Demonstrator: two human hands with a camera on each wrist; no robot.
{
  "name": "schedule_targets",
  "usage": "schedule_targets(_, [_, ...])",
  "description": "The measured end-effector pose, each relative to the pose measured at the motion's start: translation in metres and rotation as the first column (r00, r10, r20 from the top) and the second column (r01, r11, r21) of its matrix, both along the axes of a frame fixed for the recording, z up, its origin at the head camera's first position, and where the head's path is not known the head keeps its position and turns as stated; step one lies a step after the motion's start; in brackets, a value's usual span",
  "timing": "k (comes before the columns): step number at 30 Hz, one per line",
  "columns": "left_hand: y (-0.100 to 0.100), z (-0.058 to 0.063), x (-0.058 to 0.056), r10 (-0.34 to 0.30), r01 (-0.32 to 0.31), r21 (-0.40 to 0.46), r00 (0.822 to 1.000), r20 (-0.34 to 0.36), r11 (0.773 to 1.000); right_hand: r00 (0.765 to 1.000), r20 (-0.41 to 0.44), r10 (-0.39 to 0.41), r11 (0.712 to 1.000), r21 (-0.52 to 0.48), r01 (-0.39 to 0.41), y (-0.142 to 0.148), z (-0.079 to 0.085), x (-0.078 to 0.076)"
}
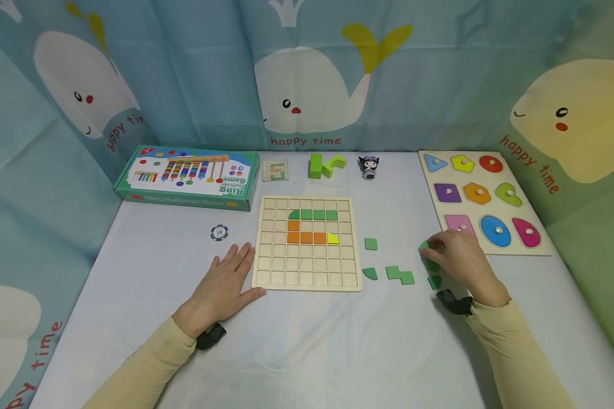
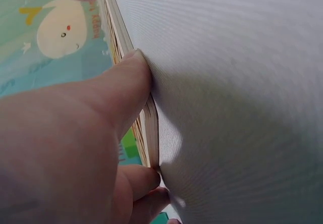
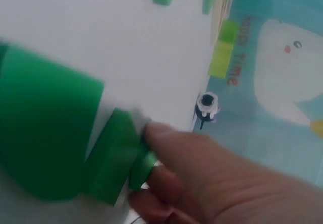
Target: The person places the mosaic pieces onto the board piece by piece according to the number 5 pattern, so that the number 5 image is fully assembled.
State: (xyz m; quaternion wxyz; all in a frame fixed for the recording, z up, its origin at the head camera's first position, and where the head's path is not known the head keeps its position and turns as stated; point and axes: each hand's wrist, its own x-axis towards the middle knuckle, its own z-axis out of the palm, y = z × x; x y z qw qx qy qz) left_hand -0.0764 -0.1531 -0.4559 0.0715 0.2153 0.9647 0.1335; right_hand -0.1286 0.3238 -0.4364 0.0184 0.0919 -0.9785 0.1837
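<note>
- R hand (image 1: 460, 258): I see thumb + fingers tight together, pinching a shiny green flat tile (image 3: 143, 169) by its sides. Prob. held on edge b/c it's thin.
- L hand (image 1: 222, 292): fingers straight, not curled; first ones close together, thumb out wide. It touches the left side & near corner of a pale wooden grid board (image 1: 307, 288), I guess to stop it sliding.
- By R hand: a dark green tile (image 1: 434, 282) just beside the wrist. Other green bits lie next to the held one in my R wrist cam.
- Btwn R hand & board, on white cloth (image 1: 307, 341): a lone green square (image 1: 370, 243), a green quarter-round tile (image 1: 370, 274), + 2 green squares (image 1: 407, 278) meeting at a corner. Prob. left loose there for easy reach.
- On board: a green row (image 1: 319, 215) w/ a curved end pc, 4 orange squares (image 1: 306, 238) in an L, then 1 yellow tile w/ cut corner (image 1: 332, 238).
- Behind board: small printed grid card (image 1: 275, 170), maybe put there to look at. Lime blocks (image 1: 315, 166) & a black-white-purple doll (image 1: 369, 167) too.
- Far R: wooden knob-shape puzzle (image 1: 455, 177).
- Writing: green cardboard box (image 1: 189, 176) says "Ring Challenge Game"; blue-white round chip (image 1: 219, 232) says "10"; whale curtain (image 1: 210, 85) says "happy time". No brand I can read.
</note>
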Motion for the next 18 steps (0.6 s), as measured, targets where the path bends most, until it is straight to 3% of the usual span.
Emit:
schedule_targets(4, [0.000,0.001,0.000,-0.005,0.005,0.006,1.000,-0.003,1.000,0.999,-0.033,0.022,0.997,-0.072,-0.025,-0.012,0.003,-0.001])
schedule_targets(8, [0.000,0.001,0.000,0.001,-0.001,0.002,1.000,0.000,1.000,0.993,-0.065,0.094,0.975,-0.197,-0.105,-0.032,0.008,-0.006])
schedule_targets(14, [0.000,0.002,0.000,0.004,-0.004,-0.002,1.000,0.004,1.000,0.947,-0.157,0.282,0.914,-0.258,-0.315,-0.072,0.008,-0.014])
schedule_targets(18, [0.001,0.001,0.000,0.002,-0.002,-0.001,1.000,0.004,1.000,0.922,-0.131,0.365,0.897,-0.216,-0.386,-0.097,0.004,-0.017])
